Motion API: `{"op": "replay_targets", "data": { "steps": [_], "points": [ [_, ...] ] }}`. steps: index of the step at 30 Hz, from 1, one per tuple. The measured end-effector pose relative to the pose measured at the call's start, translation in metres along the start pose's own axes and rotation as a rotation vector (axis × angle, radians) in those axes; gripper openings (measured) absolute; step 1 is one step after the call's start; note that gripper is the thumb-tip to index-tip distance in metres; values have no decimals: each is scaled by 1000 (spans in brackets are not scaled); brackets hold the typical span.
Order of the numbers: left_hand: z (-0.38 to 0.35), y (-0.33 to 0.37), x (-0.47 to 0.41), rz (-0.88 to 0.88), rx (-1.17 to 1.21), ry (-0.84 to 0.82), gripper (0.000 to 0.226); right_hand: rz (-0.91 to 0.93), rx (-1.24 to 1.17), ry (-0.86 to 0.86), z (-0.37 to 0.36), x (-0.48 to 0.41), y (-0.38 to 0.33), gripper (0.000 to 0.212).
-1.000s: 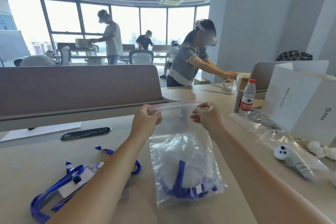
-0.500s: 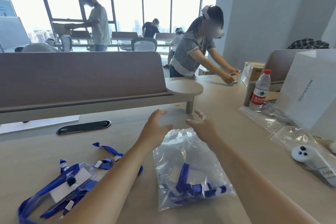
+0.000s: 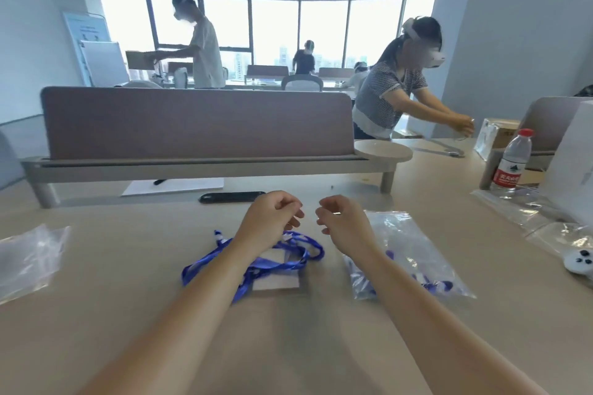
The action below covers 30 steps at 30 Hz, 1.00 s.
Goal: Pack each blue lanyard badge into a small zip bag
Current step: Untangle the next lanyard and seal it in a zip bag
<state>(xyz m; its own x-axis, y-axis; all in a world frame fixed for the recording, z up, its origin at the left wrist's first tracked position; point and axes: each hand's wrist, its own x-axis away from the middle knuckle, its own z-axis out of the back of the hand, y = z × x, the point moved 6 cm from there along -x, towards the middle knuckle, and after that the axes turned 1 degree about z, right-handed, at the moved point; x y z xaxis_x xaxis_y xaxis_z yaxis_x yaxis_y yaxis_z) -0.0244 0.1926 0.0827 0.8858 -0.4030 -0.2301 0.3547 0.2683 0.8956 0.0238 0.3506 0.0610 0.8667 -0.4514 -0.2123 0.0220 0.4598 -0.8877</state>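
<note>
Beige worktop [image 3: 128, 298] fills the lower half of the frame, backed by a long mauve divider panel [image 3: 199, 122] with a round shelf [image 3: 383, 151] at its right end, and behind that we see an office with tall windows. Our left grip [image 3: 269, 218] hovers just left of centre, a bare hand with its fingers loosely curled and nothing between them. Our right grip [image 3: 345, 224] hovers just beside it, apart from it, fingers curled the same loose way and holding nothing. Under the left grip and forearm lies a loose blue lanyard badge [image 3: 276, 263], its ribbon in a tangle on the worktop and its white card facing up. Right of centre, partly under our right forearm, a clear zip bag [image 3: 407, 250] lies flat with another blue lanyard inside it. At the left edge of the frame sits a small heap of clear bags [image 3: 29, 260], too blurred to count. Beyond the grips, near the foot of the divider, a flat black object [image 3: 231, 196] lies on the worktop, and a white sheet [image 3: 173, 186] with a pen on it lies to its left. Toward the right edge we see a water bottle [image 3: 511, 160] with a red cap standing upright, a white paper bag [image 3: 571, 170], more clear bags [image 3: 519, 205] and a white controller [image 3: 579, 261]. In the upper right a person [image 3: 394, 96] in a patterned top and a headset leans over the far end of the worktop, and other people stand by the windows.
</note>
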Motion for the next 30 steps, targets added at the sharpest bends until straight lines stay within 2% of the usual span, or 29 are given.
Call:
{"op": "replay_targets", "data": {
  "steps": [9, 18, 23, 30],
  "points": [
    [58, -50, 56, 91, -27, 50, 19, -23, 112, -83, -64, 42, 5, 16],
    [82, -100, 63, 176, -109, 140, 16, 24, 223, -160, -108, 46, 11, 26],
    [96, -116, 57, 205, -131, 148, 16, 101, 396, -199, -135, 29, 0, 26],
    [108, -130, 38, 240, -226, 143, 17, 145, 710, -225, -164, 1, -3, 57]
  ]
}}
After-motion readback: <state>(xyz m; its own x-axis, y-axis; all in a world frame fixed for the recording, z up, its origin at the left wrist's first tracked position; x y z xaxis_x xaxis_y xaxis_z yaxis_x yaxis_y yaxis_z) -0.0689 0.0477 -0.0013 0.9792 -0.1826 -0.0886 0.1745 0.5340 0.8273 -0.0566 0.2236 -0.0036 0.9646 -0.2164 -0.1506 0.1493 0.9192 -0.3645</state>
